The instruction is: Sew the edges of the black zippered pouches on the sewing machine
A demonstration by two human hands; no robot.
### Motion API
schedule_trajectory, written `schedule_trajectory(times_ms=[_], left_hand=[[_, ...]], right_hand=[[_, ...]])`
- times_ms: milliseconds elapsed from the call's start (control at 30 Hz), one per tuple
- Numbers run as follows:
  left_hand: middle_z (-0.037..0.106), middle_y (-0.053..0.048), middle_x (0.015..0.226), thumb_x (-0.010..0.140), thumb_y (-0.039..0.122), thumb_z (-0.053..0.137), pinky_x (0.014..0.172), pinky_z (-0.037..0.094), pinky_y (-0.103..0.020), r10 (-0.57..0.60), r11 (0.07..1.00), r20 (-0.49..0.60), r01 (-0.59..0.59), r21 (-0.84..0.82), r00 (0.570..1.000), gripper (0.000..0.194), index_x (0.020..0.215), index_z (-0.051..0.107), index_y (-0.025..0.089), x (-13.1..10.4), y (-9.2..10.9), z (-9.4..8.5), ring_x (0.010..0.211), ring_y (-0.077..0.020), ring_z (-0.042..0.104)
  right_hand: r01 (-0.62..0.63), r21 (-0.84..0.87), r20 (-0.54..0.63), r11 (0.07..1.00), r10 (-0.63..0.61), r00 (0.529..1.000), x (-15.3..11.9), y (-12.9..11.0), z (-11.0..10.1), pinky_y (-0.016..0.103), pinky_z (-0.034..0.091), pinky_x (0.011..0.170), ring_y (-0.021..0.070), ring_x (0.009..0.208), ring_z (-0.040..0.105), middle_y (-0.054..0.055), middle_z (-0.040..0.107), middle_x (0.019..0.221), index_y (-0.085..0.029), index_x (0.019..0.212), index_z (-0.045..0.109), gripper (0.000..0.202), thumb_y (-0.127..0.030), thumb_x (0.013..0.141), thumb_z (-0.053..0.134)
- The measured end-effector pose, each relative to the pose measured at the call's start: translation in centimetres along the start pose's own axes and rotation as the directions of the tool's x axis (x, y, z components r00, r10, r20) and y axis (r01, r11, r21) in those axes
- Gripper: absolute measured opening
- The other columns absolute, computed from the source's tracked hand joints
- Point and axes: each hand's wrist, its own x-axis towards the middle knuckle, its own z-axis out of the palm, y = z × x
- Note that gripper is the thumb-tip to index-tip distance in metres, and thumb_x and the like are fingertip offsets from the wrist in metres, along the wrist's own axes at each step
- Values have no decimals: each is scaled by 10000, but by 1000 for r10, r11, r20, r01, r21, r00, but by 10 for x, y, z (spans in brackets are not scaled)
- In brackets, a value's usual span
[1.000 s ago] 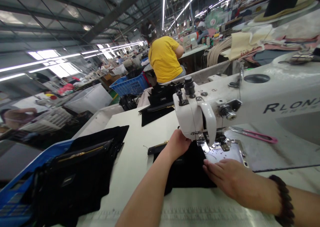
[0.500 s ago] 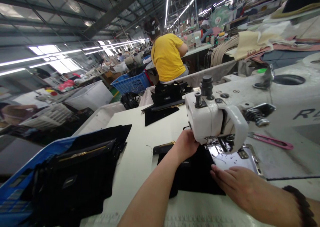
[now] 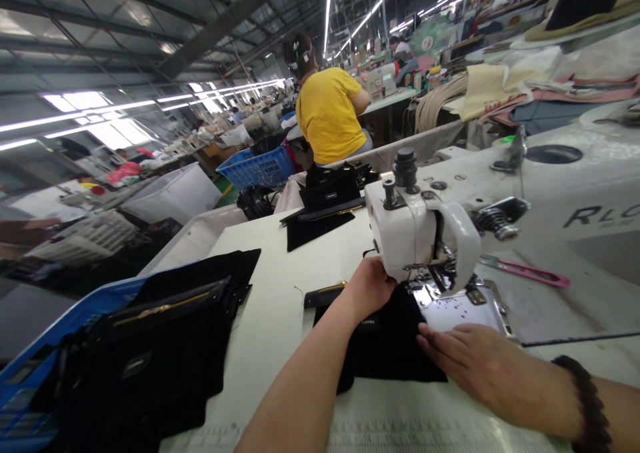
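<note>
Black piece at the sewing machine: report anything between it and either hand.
Nothing visible blocks the black piece: the right hand is at its right edge, the left hand at its far side, fingers partly hidden near the machine head. The pink-handled tool lies off right.

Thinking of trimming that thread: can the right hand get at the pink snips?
Probably yes: the pink snips lie just beyond the right hand on the machine bed, with nothing visible covering them.
</note>
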Motion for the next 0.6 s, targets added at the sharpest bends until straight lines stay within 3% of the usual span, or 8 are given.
schedule_trajectory(times_ms=[133,300,500,600], left_hand=[[673,-52,1098,776,17,525,971,410,-315,21,999,-12,-21,38,1000,309,986,689,174,-1,0,1,1074,-227,581],[685,-59,1065,772,26,532,968,410,-317,33,998,-33,-31,51,999,292,974,693,162,-1,-1,1,1058,-236,588],[700,-60,1012,760,5,504,912,451,-322,51,998,-52,-49,41,997,302,910,710,166,6,-8,0,998,-244,614],[706,-77,976,764,11,498,891,465,-334,45,998,-58,-43,34,997,284,894,712,144,10,-12,-2,960,-256,625]], right_hand=[[10,-13,1,1000,-10,1000,2,4,-7,356,497,681,243,866,620,190,625,1105,-43,1133,582,515,17,680,345],[97,-71,101,993,-90,991,9,10,-19,313,514,596,227,808,631,194,630,1096,-17,1132,577,501,11,688,346],[-47,-59,-31,997,46,998,12,11,-6,330,544,617,216,777,645,176,649,1052,-46,1085,605,464,25,710,341],[-39,-63,-24,997,37,999,15,16,-3,312,557,635,207,839,646,171,653,1048,-39,1084,607,465,37,731,315]])
